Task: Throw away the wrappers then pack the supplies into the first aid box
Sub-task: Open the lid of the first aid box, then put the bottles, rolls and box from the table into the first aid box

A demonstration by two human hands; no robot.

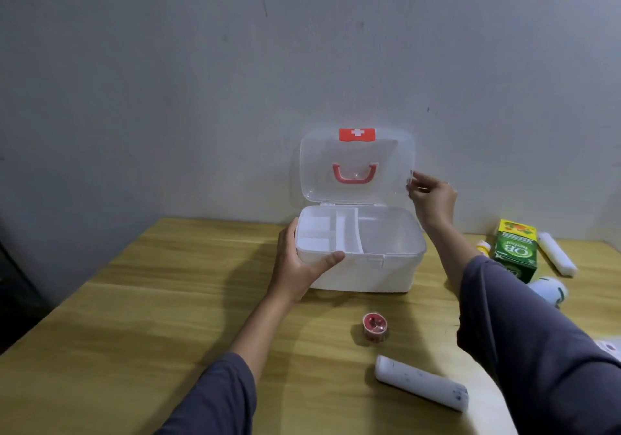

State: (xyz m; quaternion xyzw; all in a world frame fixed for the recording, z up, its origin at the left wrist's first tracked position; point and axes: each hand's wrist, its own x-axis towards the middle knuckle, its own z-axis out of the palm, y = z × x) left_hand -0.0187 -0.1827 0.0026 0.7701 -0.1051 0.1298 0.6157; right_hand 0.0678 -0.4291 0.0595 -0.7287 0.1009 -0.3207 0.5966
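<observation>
The white first aid box stands open on the wooden table, against the wall. Its clear lid, with a red cross label and a pink handle, is upright. A white divided tray sits in the box's left half. My left hand grips the box's front left corner, thumb on the rim. My right hand pinches the lid's right edge. Supplies lie on the table: a small red tape roll, a white wrapped roll, a green OB herbal carton, another white roll.
A white and green item lies partly behind my right sleeve. A small white bottle with an orange band shows left of the carton. Something white with a red mark peeks out at the right edge. The grey wall is close behind the box.
</observation>
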